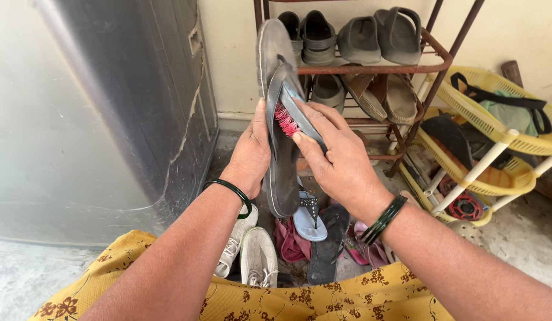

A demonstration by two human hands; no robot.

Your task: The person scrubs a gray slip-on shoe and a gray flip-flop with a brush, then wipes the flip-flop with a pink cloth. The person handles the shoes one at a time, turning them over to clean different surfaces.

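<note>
Left hand (251, 156) grips a dark grey flip-flop (280, 137) from its left edge, fingers wrapped behind the sole, thumb up along the rim. Flip-flop is held upright in mid-air, centre of view, toe end pointing up toward the rack, sole face turned to the camera. Right hand (335, 159) is closed on a scrub brush (294, 113) with a grey-blue back and pink-red bristles; bristles press against the flip-flop's surface about the middle of the sole. Brush lies tilted, its top end reaching up and left. Both wrists carry dark green bangles (383, 220).

Far behind the hands stands a brown metal shoe rack (433, 56) against a cream wall. Top shelf holds grey slippers (359, 38), the shelf below holds tan and grey sandals (383, 95). Right of the rack is a yellow plastic tiered basket stand (496, 128) with a green bag with black straps in the upper tier.

On the floor below the hands, near the person's lap: a pair of white sneakers (249, 246) at left, a pale blue sandal (308, 217), a black flip-flop (326, 244), and pink footwear (291, 244) between and beside them. Large grey metal cabinet (109, 107) fills the left side. Yellow floral cloth (323, 300) covers the lap at the near edge.
</note>
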